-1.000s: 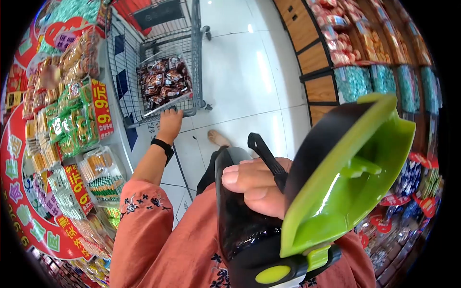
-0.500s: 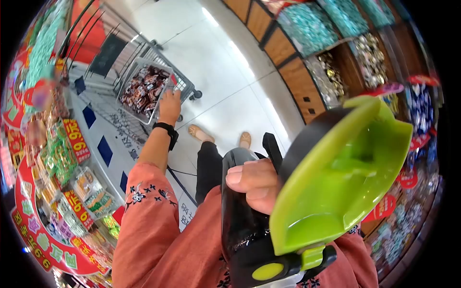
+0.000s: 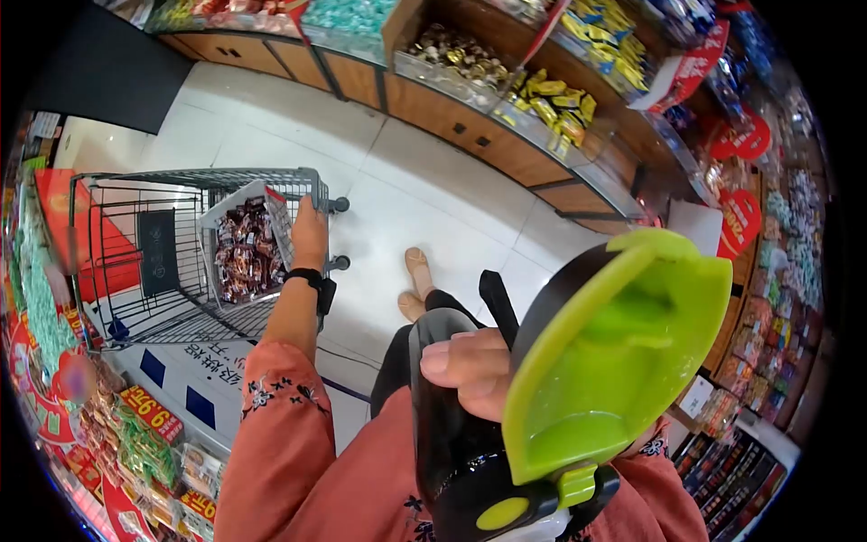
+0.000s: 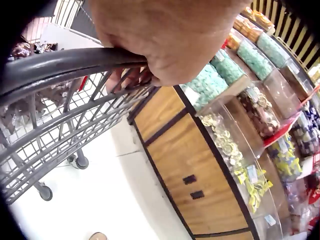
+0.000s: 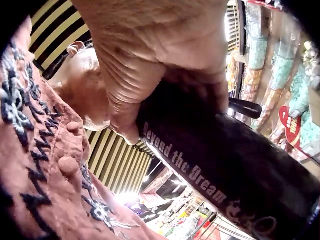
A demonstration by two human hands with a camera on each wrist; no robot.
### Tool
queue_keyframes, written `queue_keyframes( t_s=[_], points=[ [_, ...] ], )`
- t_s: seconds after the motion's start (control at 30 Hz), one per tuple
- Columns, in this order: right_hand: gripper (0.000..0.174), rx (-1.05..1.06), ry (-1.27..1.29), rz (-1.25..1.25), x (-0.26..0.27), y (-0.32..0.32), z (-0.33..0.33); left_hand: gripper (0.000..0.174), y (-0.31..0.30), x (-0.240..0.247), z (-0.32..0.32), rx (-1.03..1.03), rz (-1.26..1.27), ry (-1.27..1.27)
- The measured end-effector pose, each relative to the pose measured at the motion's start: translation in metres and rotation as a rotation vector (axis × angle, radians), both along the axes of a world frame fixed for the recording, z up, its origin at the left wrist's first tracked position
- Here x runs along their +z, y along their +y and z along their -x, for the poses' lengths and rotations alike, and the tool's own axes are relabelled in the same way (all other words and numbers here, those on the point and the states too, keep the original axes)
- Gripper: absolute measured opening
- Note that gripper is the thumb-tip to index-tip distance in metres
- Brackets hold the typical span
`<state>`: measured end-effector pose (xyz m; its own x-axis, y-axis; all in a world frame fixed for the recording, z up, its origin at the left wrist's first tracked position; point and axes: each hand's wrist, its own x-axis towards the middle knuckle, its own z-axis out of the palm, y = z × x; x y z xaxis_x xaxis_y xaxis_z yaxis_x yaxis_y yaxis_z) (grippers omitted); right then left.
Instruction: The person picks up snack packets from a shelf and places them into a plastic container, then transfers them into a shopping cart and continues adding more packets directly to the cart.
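Observation:
My left hand (image 3: 309, 237) grips the dark bar of a wire shopping cart (image 3: 293, 173), its fingers curled under the cart handle (image 4: 65, 66) in the left wrist view. Inside the cart, near that bar, sits a clear box with dark-wrapped sweets (image 3: 242, 257). Close to my chest, my right hand (image 3: 471, 369) holds a black water bottle (image 3: 456, 447) with its fingers around the body. The bottle's green lid (image 3: 623, 361) fills the lower right of the head view. Pale lettering runs along the bottle (image 5: 215, 165) in the right wrist view.
A wooden sweet counter (image 3: 433, 122) with bins of wrapped sweets runs along the far side. At the lower left is a display table of packaged snacks (image 3: 135, 434). Cart wheels (image 3: 339, 204) and my feet (image 3: 415, 271) stand on the pale tiled floor.
My view has turned, and the cart now lies sideways, extending to the left. The sweet counter has come across the top. Both hands keep hold of the cart bar and the bottle.

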<state>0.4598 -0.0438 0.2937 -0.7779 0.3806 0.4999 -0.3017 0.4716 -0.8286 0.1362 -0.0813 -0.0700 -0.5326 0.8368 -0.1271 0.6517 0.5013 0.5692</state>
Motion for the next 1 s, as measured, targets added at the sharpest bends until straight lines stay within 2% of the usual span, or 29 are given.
queue_keyframes(
  t_s=[0.07, 0.13, 0.27, 0.43, 0.53, 0.67, 0.73, 0.8, 0.93, 1.0],
  points=[
    [0.029, -0.029, 0.007, -0.012, -0.007, 0.006, -0.021, 0.029, 0.022, 0.001, -0.037, -0.005, 0.007, -0.005],
    [0.03, -0.043, 0.003, -0.029, 0.003, -0.005, -0.037, 0.03, 0.024, 0.027, -0.076, 0.006, 0.084, -0.045],
    [0.032, -0.091, 0.033, -0.072, 0.006, -0.002, -0.079, 0.025, 0.035, -0.011, -0.133, -0.124, -0.061, 0.001],
    [0.034, -0.12, 0.071, -0.139, 0.011, 0.024, -0.152, 0.033, 0.049, 0.0, -0.218, -0.168, 0.037, -0.023],
    [0.036, -0.135, 0.109, -0.177, 0.009, 0.041, -0.204, 0.029, 0.053, 0.002, -0.267, -0.177, -0.018, 0.006],
    [0.038, -0.166, 0.124, -0.212, 0.011, 0.066, -0.273, 0.035, 0.074, 0.015, -0.328, -0.189, 0.1, -0.004],
    [0.039, -0.191, 0.138, -0.239, 0.014, 0.077, -0.302, 0.035, 0.081, 0.009, -0.355, -0.207, 0.044, 0.012],
    [0.04, -0.205, 0.154, -0.271, 0.014, 0.088, -0.326, 0.033, 0.088, 0.003, -0.377, -0.233, -0.015, 0.038],
    [0.048, -0.173, 0.137, -0.258, 0.012, 0.103, -0.367, 0.034, 0.103, 0.012, -0.428, -0.245, 0.046, 0.019],
    [0.053, -0.24, 0.137, -0.278, 0.004, 0.097, -0.379, 0.036, 0.107, 0.01, -0.446, -0.27, 0.048, 0.006]
  ],
)
